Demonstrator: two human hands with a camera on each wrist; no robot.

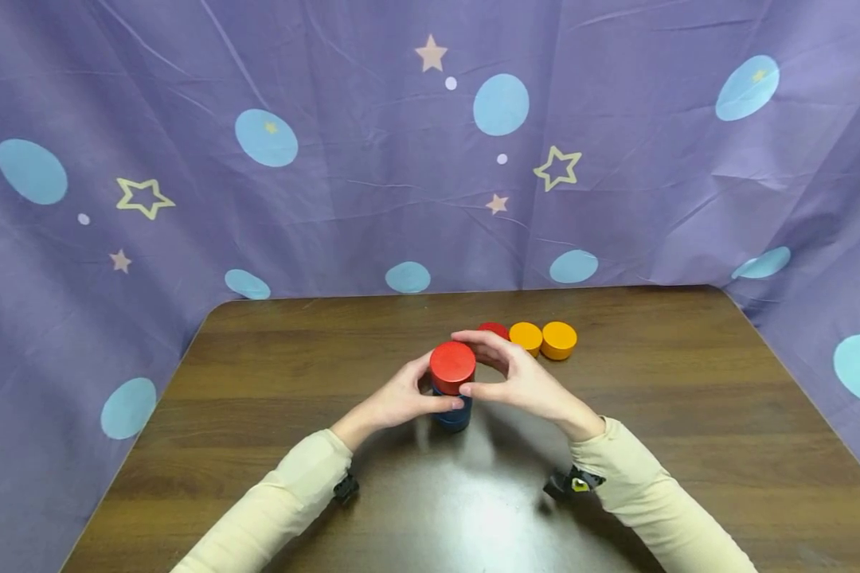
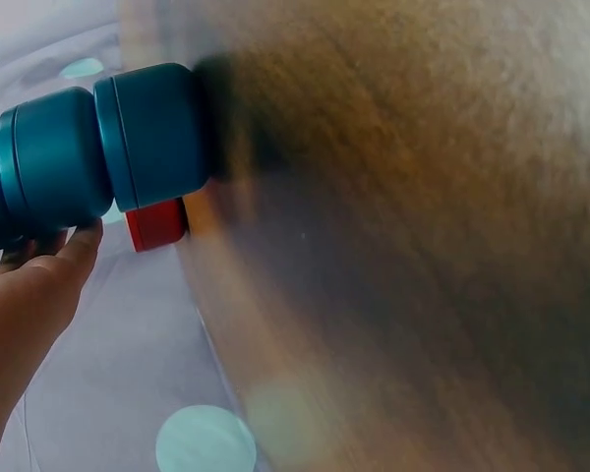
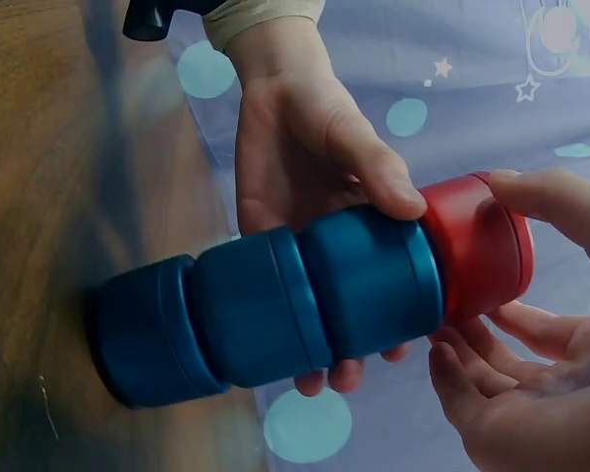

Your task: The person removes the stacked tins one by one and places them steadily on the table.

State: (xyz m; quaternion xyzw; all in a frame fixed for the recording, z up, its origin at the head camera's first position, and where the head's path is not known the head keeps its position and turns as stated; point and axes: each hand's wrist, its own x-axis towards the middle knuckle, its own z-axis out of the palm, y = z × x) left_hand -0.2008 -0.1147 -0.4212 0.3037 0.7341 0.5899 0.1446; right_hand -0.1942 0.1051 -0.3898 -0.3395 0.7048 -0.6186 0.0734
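A red round tin (image 1: 452,363) tops an upright stack of three blue round tins (image 3: 261,307). My left hand (image 1: 400,393) grips the uppermost blue tin (image 3: 374,282), its thumb across the near side. From the right, my right hand (image 1: 519,383) holds the red tin between thumb and fingers. The right wrist view shows the red tin (image 3: 480,246) against the top blue tin; whether a small gap remains between them cannot be told. On the table stands the lowest blue tin (image 2: 160,133).
Behind my right hand, another red tin (image 1: 494,329) and two yellow tins (image 1: 526,337) stand in a row on the wooden table (image 1: 272,358). A purple patterned curtain (image 1: 358,159) hangs beyond the far table edge.
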